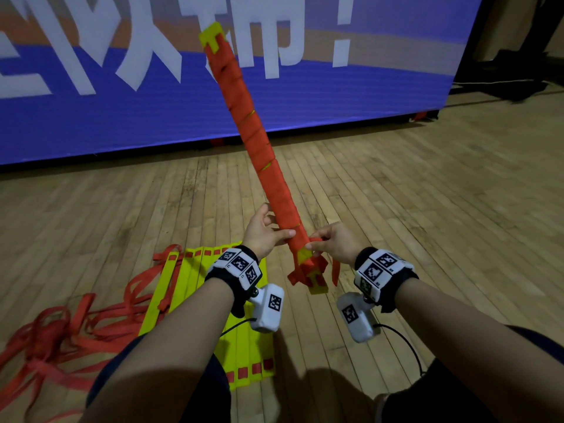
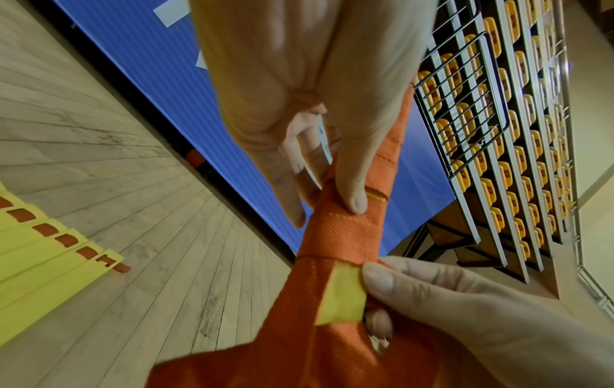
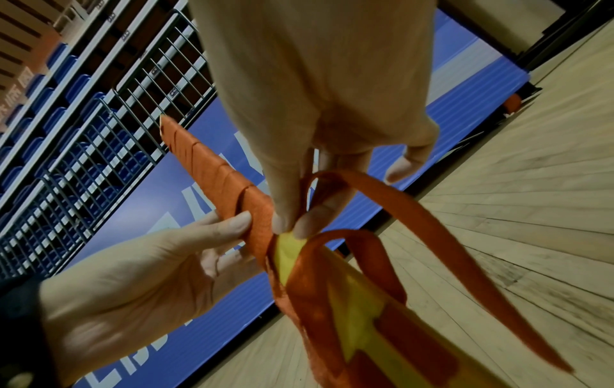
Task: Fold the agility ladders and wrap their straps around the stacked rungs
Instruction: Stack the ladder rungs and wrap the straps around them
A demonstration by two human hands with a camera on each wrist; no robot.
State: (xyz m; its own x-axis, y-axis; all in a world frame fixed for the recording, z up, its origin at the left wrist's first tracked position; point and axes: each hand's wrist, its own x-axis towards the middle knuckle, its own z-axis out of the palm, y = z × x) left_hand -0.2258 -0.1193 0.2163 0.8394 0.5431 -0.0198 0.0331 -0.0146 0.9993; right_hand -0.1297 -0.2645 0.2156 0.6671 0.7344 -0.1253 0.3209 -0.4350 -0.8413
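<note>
A long bundle of stacked yellow rungs [image 1: 268, 166], wound in orange strap, tilts up and away from me over the floor. My left hand [image 1: 268, 232] grips its lower part; in the left wrist view the thumb [image 2: 355, 194] presses on the wrapped strap [image 2: 342, 236], with the fingers behind. Just below, my right hand [image 1: 314, 242] pinches the strap between thumb and forefinger [image 3: 292, 223], at the edge of the exposed yellow rung end [image 3: 285, 252]. A loose strap tail [image 3: 415, 236] loops over the right fingers and hangs down past the bundle's bottom end [image 1: 314, 279].
A second ladder lies on the wooden floor [image 1: 427, 209] at my lower left: flat yellow rungs [image 1: 210, 300] side by side and a tangle of orange straps [image 1: 61, 331]. A blue display wall [image 1: 122, 117] stands ahead. Railed spectator seating [image 2: 498, 131] rises behind it.
</note>
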